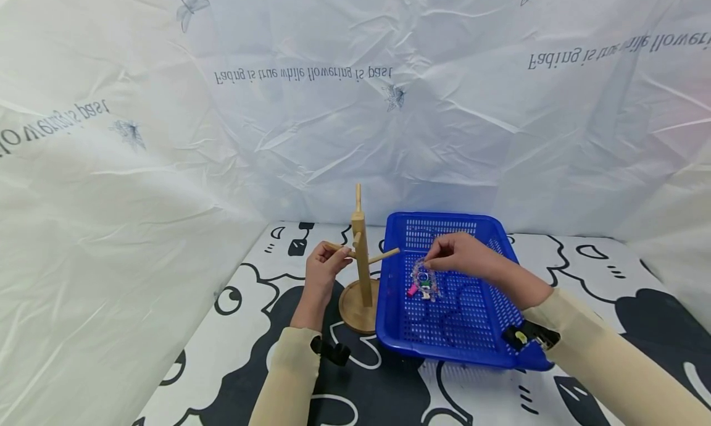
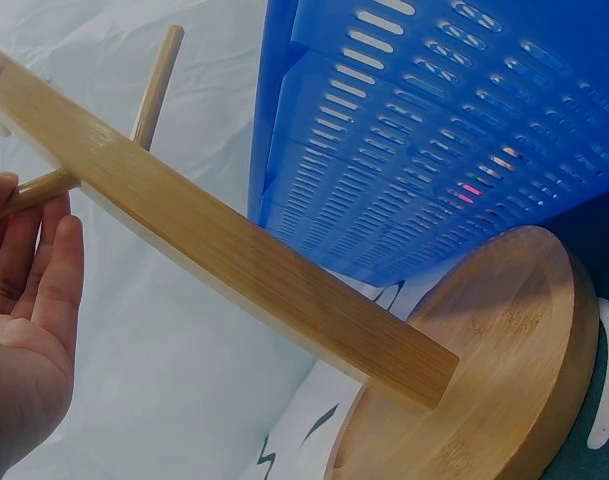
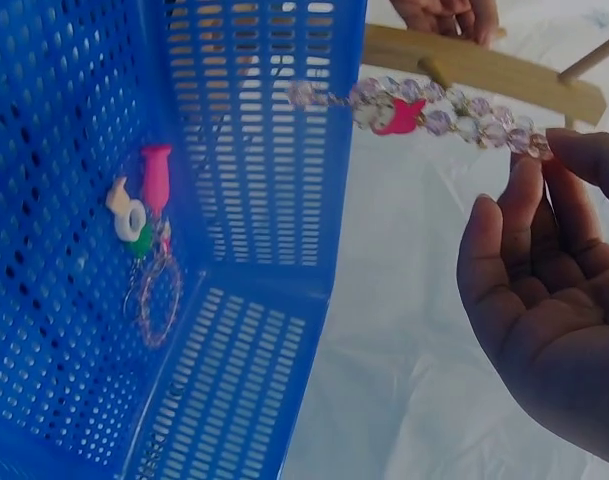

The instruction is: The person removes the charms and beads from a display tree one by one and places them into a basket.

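A wooden stand (image 1: 363, 268) with several round pegs and a disc base (image 2: 514, 330) stands left of the blue basket. My left hand (image 1: 322, 268) grips one of its pegs (image 2: 44, 187) between thumb and fingers. Over the basket, my right hand (image 1: 458, 253) pinches a loop of clear, pinkish beads, a beaded bracelet (image 3: 495, 132), at one end between thumb and fingertips. A bright pink charm (image 3: 400, 118) sits among its beads, and a short beaded tail hangs from the far end.
The blue perforated basket (image 1: 389, 315) holds a beaded loop (image 3: 160, 305) with pink, green and white charms (image 3: 156, 180) on its floor. Below lies a black-and-white patterned cloth (image 1: 389, 395). White printed sheeting (image 1: 344, 129) hangs behind and at both sides.
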`<state>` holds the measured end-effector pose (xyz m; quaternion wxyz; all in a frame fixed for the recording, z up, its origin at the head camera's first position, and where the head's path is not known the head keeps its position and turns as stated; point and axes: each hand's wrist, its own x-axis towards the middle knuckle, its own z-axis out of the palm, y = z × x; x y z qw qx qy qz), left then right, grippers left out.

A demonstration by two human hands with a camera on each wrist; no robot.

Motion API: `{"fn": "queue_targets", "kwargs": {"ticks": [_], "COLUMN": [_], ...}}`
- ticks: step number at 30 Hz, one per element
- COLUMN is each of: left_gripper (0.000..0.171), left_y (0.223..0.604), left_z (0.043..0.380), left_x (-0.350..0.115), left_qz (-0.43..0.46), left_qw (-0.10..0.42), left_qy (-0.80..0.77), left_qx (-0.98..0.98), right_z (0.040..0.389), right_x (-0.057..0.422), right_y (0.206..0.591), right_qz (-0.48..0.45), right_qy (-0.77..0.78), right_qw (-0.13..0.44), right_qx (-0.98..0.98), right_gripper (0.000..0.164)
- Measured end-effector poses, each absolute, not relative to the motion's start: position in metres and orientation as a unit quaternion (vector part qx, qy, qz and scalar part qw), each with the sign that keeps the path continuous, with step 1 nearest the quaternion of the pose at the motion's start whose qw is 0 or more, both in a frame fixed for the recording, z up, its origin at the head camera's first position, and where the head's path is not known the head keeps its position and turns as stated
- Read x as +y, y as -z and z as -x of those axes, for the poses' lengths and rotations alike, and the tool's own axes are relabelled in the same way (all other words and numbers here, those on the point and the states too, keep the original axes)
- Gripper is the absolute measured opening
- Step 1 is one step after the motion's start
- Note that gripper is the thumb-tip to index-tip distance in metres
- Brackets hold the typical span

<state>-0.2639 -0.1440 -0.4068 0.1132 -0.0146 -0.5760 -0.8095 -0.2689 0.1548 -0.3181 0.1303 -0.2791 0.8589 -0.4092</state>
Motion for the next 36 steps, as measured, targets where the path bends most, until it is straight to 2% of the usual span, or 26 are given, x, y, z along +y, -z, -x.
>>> {"fn": "queue_targets", "kwargs": {"ticks": [15,23,36], "left_gripper": [0.021,0.018,0.018], "left_y": [0.406,0.407,0.409], "left_z": [0.263,0.264,0.266], "left_x": [-0.145,-0.144,-0.144], "left_qz": [0.009,0.004,0.008], "left_qw": [0.114,0.110,0.111], "left_qy": [0.810,0.803,0.805], "left_qx": [-0.575,-0.586,-0.583], "right_z": [0.294,0.302,0.315], "right_x": [0.156,0.156,0.155], "right_y": [0.348,0.363,0.378], "right_qz": [0.308,0.281,0.244], "right_qy": [0.387,0.391,0.401], "right_qw": [0.184,0.205,0.238], "right_qx": [0.850,0.852,0.850], "right_gripper": [0.017,0.015,0.024]}}
